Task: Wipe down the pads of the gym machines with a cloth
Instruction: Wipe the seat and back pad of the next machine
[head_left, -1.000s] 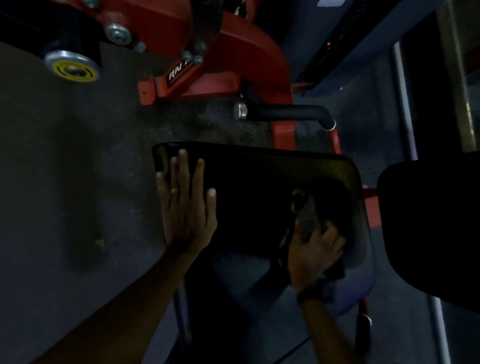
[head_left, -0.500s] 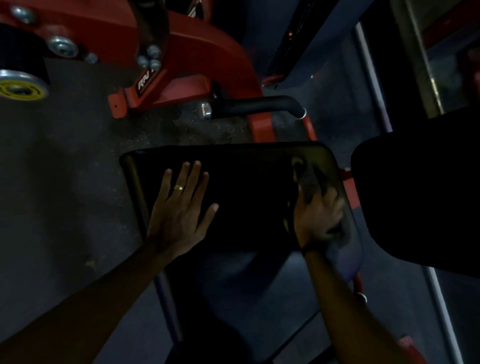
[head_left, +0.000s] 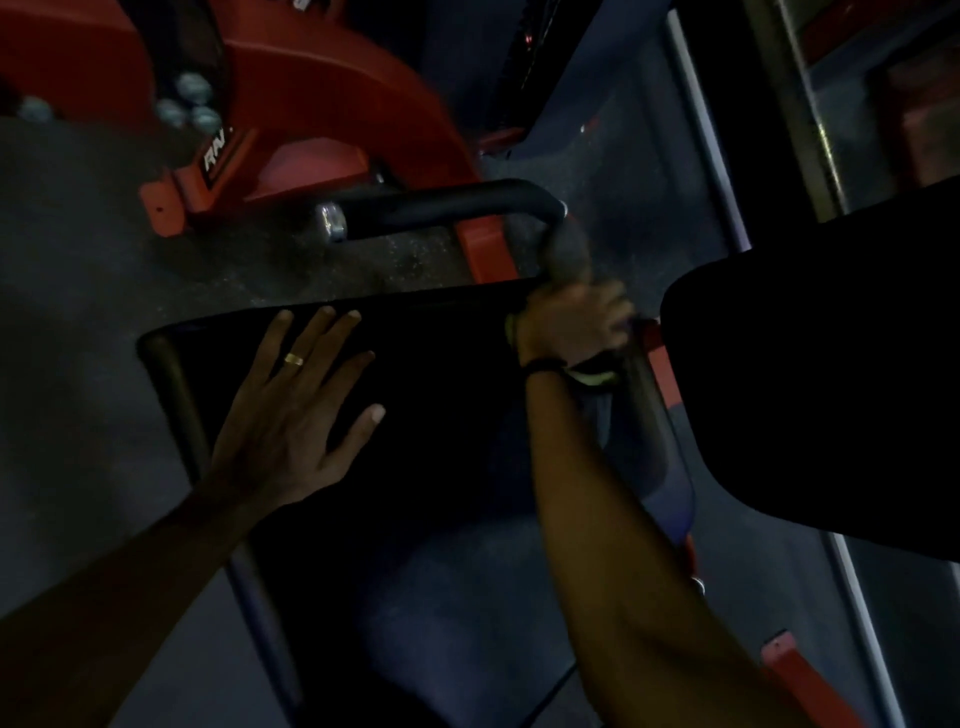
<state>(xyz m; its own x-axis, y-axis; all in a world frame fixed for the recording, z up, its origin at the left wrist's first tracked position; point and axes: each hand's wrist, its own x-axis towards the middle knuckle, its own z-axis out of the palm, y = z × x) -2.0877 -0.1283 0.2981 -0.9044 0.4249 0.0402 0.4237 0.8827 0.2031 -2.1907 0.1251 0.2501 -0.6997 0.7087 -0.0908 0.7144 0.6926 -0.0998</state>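
While left hand (head_left: 291, 415) presses pad (head_left: 441, 374), right hand (head_left: 571, 322) grips cloth (head_left: 569, 249).

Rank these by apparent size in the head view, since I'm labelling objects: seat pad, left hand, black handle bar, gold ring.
1. Seat pad
2. Left hand and black handle bar: similar, and the hand is nearer, so unranked
3. Gold ring

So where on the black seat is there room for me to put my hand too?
The widest bare patch of the seat pad lies in the middle, between the flat left hand and the right hand. The far right corner is crowded: there the right hand bunches the cloth just below the black handle.
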